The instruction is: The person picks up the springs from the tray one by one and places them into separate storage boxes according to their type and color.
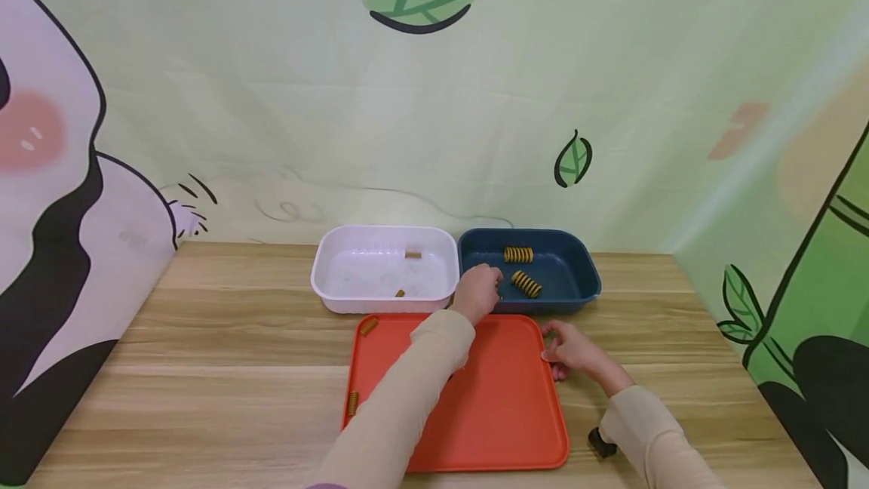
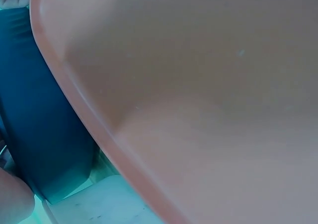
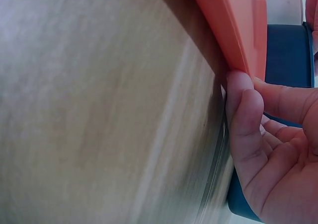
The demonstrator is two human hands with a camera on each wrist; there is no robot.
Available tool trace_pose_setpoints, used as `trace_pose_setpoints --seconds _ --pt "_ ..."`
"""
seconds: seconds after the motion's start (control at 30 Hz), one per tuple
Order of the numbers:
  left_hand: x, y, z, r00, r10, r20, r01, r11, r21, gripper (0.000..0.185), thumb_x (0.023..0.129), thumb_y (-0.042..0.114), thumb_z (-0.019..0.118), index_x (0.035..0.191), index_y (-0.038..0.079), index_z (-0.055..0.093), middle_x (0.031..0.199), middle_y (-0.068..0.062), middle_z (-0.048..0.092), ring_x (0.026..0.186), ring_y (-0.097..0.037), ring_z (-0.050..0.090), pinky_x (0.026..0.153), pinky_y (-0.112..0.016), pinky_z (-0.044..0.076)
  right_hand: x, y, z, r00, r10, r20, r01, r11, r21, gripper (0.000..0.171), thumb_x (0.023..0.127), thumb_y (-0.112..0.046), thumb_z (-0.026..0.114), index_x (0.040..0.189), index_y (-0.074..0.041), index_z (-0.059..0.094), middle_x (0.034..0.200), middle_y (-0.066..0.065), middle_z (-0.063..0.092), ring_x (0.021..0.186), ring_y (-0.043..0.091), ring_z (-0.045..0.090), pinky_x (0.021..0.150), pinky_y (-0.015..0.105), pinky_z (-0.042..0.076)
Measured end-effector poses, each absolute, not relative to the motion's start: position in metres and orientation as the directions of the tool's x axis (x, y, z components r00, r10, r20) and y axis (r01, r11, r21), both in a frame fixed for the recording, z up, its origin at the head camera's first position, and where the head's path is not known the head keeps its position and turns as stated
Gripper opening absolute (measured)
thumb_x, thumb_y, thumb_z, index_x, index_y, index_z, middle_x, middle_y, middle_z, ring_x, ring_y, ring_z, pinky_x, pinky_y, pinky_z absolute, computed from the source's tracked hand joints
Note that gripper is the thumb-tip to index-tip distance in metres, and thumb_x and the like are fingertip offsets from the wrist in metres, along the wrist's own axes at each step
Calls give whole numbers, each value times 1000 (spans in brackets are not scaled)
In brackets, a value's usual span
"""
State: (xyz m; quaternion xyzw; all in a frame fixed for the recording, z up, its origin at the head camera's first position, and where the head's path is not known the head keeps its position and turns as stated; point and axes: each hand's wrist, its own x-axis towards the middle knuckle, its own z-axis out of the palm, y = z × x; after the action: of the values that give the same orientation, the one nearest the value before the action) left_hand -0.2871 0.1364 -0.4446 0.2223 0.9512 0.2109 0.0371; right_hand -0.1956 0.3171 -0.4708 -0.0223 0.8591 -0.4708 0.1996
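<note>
- Head view: bright, soft, even light; shadows faint on the bench (image 1: 231,368).
- Left wrist: dimmer, teal cast at left; broad soft shadow over the tray (image 2: 208,159), its colour washed out.
- Right wrist: bench grain smeared, out of focus; dark shadow along tray edge; right hand (image 3: 280,162) crisper.

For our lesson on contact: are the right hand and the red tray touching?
Touching. The right wrist view shows the right hand pinching the red tray at its edge.
</note>
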Motion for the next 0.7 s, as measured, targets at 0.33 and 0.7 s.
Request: trace_pose_setpoints --seconds 0.33,0.7 --pt "-288 134 -445 -902 431 28 401 812 423 26 83 13 56 108 13 63 101 -3 61 92 -16 57 83 -26 47 -195 316 -471 -914 -222 -339 174 541 -823 37 80 6 50 113 14 36 57 9 53 39 9 49 41 26 45" --pt "-287 131 -444 -885 464 35 409 739 536 25 84 17 57 108 12 63 102 -3 61 93 -16 56 84 -29 47 -194 315 -470 -912 -224 -343 182 528 -830 38 79 6 50 113 14 35 57 10 53 39 8 49 40 26 45"
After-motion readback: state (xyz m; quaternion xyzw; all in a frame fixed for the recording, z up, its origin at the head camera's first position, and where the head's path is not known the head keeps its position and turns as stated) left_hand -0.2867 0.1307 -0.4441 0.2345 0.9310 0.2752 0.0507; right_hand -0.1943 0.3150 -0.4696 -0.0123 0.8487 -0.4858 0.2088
